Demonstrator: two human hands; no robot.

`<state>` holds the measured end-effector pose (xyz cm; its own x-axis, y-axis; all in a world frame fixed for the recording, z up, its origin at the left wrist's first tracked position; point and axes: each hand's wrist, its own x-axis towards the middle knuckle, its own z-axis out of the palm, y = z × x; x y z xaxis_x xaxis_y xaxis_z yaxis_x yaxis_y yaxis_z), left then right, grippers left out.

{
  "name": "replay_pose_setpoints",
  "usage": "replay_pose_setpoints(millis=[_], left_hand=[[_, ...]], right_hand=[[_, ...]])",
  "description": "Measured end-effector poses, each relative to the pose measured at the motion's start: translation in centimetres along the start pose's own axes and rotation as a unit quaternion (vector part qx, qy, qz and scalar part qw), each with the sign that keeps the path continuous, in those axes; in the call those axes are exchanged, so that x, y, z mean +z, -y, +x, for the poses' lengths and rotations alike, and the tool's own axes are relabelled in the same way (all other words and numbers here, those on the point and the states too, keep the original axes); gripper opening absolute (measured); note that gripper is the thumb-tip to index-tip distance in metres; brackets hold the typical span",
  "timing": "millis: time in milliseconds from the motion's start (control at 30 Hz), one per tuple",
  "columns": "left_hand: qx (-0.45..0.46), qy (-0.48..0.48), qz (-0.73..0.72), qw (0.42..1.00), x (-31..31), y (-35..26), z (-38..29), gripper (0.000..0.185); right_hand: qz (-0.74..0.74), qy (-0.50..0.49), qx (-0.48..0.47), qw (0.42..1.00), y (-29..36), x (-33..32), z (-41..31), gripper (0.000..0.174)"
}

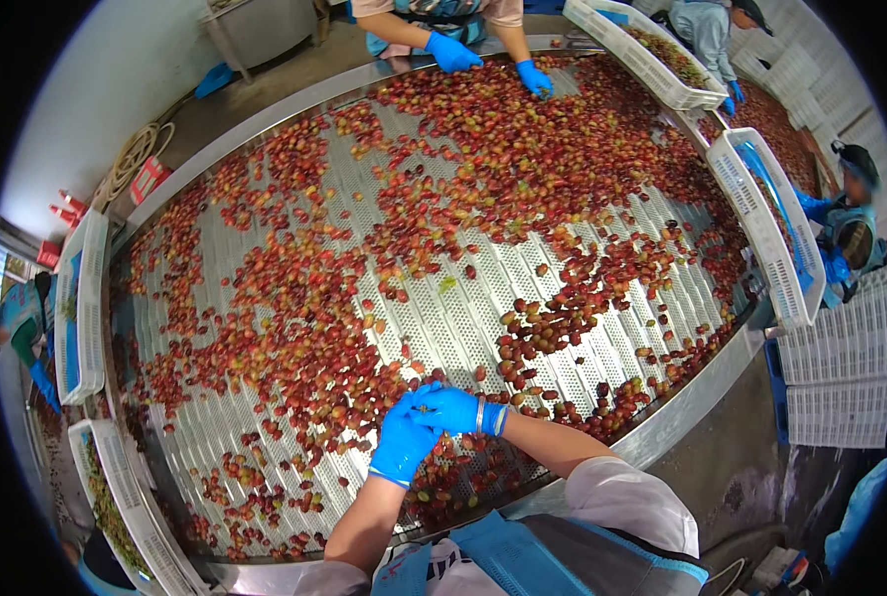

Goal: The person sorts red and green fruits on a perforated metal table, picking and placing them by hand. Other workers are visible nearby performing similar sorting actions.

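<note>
My left hand (405,445) and my right hand (455,411), both in blue gloves, meet over the near side of a perforated metal conveyor (443,316). Their fingers overlap. Between them shows a small dark bit (425,408), perhaps a piece of stem; I cannot tell which hand grips it. A metal bangle (480,414) circles my right wrist over the glove. Loose oval fruit (339,372), red to yellow-green and grape-like, lies around and under both hands. Another heap of this fruit (563,320) lies to the right. A green leaf scrap (447,284) rests on bare metal beyond my hands.
Across the conveyor, a co-worker's gloved hands (536,78) touch the fruit. White crates with stems and scraps stand along the right (756,223) and left (90,313) edges. More people work at both sides. A metal rim (659,439) borders the conveyor; stacked crates (842,357) stand right.
</note>
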<state>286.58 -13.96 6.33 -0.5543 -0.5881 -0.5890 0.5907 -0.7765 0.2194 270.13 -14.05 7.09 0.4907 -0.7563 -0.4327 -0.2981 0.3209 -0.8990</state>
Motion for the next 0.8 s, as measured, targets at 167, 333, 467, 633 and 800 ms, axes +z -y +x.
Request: replay_pose_setpoints(millis=[167, 333, 467, 633, 800], left_hand=[[0.106, -0.063, 0.171, 0.978, -0.4, 0.7, 3.0, 0.045], [0.041, -0.100, 0.267, 0.958, 1.6, -0.9, 5.3, 0.022], [0.413, -0.031, 0.662, 0.625, 4.6, -1.6, 6.3, 0.025], [0.270, 0.182, 0.916, 0.233, 3.7, -4.3, 5.9, 0.048], [0.356, 0.082, 0.897, 0.249, -0.5, -10.6, 6.7, 0.035]], right_hand=[[-0.376, -0.200, -0.130, 0.895, -1.2, -0.9, 0.2, 0.031], [0.044, -0.130, 0.046, 0.990, -0.3, -5.5, 1.5, 0.048], [-0.272, -0.302, 0.005, 0.914, 0.2, -16.4, 2.6, 0.047], [-0.153, -0.508, 0.080, 0.844, -1.5, -31.8, 4.8, 0.054], [-0.390, -0.340, 0.198, 0.833, -3.1, -35.5, 5.9, 0.049]])
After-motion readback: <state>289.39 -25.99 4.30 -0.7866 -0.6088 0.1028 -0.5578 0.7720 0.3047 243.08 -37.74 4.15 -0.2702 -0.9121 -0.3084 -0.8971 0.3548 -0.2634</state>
